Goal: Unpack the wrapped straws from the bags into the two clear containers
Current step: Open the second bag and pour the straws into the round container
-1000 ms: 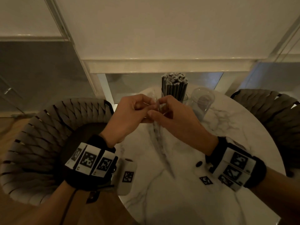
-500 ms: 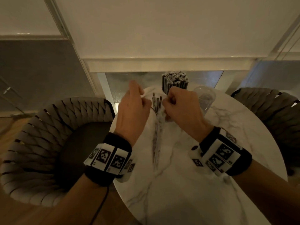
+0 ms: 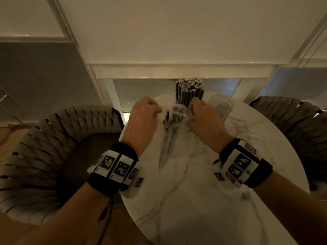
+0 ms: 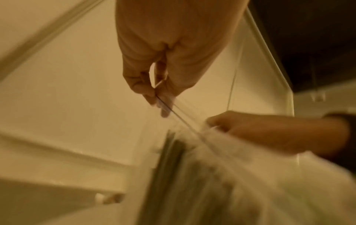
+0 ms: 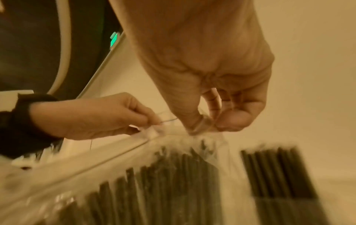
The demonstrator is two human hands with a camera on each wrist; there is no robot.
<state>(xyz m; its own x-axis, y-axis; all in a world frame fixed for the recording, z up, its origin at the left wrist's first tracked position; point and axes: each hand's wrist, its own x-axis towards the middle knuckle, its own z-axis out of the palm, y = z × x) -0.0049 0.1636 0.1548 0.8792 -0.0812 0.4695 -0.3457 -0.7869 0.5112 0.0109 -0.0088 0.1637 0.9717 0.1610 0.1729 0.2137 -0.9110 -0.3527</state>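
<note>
A clear plastic bag (image 3: pixel 170 131) of dark wrapped straws (image 5: pixel 158 179) hangs over the marble table (image 3: pixel 203 200). My left hand (image 3: pixel 143 121) pinches the left side of the bag's mouth (image 4: pixel 154 94). My right hand (image 3: pixel 203 121) pinches the right side (image 5: pixel 204 123), and the mouth is stretched apart between them. Behind the hands stands a clear container packed with upright dark straws (image 3: pixel 190 91). To its right stands a second clear container (image 3: pixel 221 106) that looks almost empty.
Woven chairs stand at the left (image 3: pixel 44 156) and at the right (image 3: pixel 300 124) of the round table. A white wall ledge (image 3: pixel 177 68) runs behind the table's far edge. The table's near half is bare marble.
Both hands have moved from touching each other to apart, drawing the bag's mouth wide. They also shifted forward toward the containers, and the straw tips now show in the opening.
</note>
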